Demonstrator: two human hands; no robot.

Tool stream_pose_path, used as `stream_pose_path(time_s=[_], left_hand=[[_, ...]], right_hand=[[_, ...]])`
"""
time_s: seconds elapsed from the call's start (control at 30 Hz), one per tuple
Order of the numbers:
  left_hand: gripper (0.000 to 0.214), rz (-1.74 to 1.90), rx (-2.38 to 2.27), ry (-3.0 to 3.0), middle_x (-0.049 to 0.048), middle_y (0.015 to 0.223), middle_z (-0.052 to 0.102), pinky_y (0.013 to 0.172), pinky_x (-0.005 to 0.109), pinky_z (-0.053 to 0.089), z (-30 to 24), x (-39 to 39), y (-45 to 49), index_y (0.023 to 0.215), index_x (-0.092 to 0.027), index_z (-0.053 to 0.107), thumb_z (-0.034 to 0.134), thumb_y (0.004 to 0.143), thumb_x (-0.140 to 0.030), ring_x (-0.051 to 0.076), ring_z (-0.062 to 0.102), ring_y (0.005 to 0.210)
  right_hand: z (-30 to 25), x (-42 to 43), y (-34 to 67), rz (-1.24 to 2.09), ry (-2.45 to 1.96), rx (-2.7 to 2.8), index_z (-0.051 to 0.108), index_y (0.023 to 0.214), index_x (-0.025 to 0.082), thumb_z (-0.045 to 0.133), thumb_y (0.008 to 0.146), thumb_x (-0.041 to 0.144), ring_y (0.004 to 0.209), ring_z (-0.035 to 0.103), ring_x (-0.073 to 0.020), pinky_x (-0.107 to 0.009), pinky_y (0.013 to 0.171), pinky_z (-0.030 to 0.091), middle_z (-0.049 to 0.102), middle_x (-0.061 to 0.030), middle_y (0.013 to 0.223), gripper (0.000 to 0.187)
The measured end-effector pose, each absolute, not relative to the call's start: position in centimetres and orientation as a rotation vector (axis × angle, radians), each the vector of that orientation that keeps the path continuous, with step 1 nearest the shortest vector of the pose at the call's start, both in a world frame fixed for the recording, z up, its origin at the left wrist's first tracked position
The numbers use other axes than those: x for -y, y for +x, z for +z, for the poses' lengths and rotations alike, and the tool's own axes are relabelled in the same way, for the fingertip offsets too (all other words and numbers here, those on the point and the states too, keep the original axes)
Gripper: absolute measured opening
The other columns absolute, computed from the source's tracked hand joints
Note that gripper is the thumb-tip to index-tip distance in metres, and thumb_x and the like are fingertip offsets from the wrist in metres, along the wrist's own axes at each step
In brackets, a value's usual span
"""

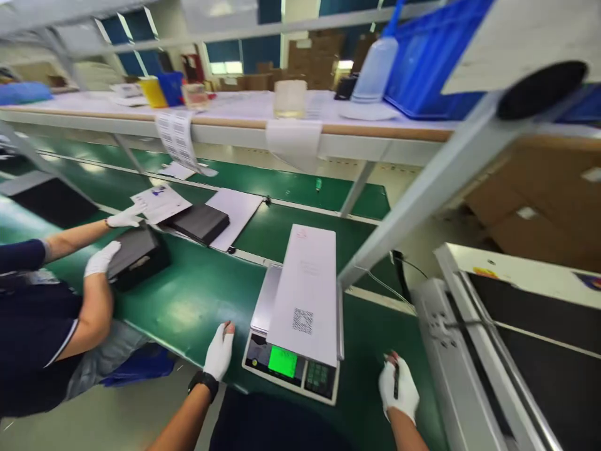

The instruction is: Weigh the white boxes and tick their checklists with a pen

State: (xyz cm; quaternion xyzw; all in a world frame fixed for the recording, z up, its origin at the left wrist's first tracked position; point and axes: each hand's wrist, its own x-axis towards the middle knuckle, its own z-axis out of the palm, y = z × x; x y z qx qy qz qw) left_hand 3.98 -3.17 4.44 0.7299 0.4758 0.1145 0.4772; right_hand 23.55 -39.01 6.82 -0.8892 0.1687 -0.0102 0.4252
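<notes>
A long white box (307,291) with a QR label lies on a weighing scale (291,363) whose green display is lit. My left hand (220,351), in a white glove, rests flat on the green bench just left of the scale, holding nothing. My right hand (398,387), also gloved, is right of the scale with a thin dark pen-like object (395,379) held against its fingers. Neither hand touches the box.
A co-worker at the left, in white gloves (101,258), handles a black box (136,254) and a paper sheet (159,202). Another black box (200,222) lies on white paper. A shelf above holds a blue crate (422,62), a bottle and cups. A grey machine (469,351) stands at the right.
</notes>
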Motion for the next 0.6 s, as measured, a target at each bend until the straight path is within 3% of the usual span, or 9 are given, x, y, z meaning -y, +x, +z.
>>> stream_pose_path(time_s=[0.07, 0.17, 0.27, 0.4, 0.6], left_hand=[[0.047, 0.169, -1.177, 1.835, 0.0173, 0.132, 0.064, 0.115, 0.049, 0.039, 2.0, 2.9, 2.6, 0.119, -0.017, 0.060, 0.044, 0.090, -0.050, 0.031, 0.055, 0.131], [0.047, 0.086, -1.152, 1.863, 0.0176, 0.133, 0.064, 0.115, 0.051, 0.039, 0.7, 3.0, 1.3, 0.119, -0.017, 0.060, 0.044, 0.089, -0.048, 0.033, 0.055, 0.132], [0.043, 0.070, -1.161, 1.881, 0.0163, 0.121, 0.069, 0.112, 0.052, 0.042, 1.1, 2.8, 1.4, 0.110, -0.018, 0.064, 0.045, 0.089, -0.050, 0.034, 0.060, 0.123], [0.045, 0.132, -1.173, 1.891, 0.0163, 0.117, 0.070, 0.111, 0.050, 0.043, 2.7, 2.0, 3.2, 0.107, -0.017, 0.065, 0.044, 0.089, -0.053, 0.033, 0.062, 0.119], [0.055, 0.357, -0.974, 1.894, 0.0107, 0.127, 0.067, 0.111, 0.042, 0.043, 9.4, 1.8, 8.5, 0.123, -0.018, 0.062, 0.039, 0.093, -0.059, 0.026, 0.061, 0.120]], right_hand=[[6.1, 39.4, 23.9, 0.021, -2.210, -0.521, 0.065, 0.073, 0.022, 0.046, 0.074, 0.059, 0.081, 0.067, -0.0374, -0.048, 0.075, 0.053, 0.066, -0.0152, 0.071, 0.042], [5.5, 39.8, 24.5, 0.079, -2.165, -0.569, 0.063, 0.072, 0.021, 0.048, 0.068, 0.065, 0.079, 0.066, -0.0374, -0.050, 0.079, 0.052, 0.067, -0.0151, 0.069, 0.046], [5.8, 39.5, 24.8, 0.074, -2.060, -0.529, 0.063, 0.089, 0.018, 0.047, 0.067, 0.069, 0.078, 0.067, -0.0321, -0.046, 0.078, 0.054, 0.070, -0.0147, 0.080, 0.058], [8.1, 37.2, 25.2, 0.067, -1.912, -0.390, 0.063, 0.109, 0.013, 0.051, 0.073, 0.073, 0.074, 0.067, -0.0231, -0.037, 0.073, 0.057, 0.071, -0.0133, 0.089, 0.071], [13.6, 31.6, 26.1, 0.007, -1.732, -0.044, 0.064, 0.122, 0.014, 0.060, 0.083, 0.064, 0.088, 0.068, -0.0235, -0.044, 0.093, 0.055, 0.071, -0.0132, 0.107, 0.064]])
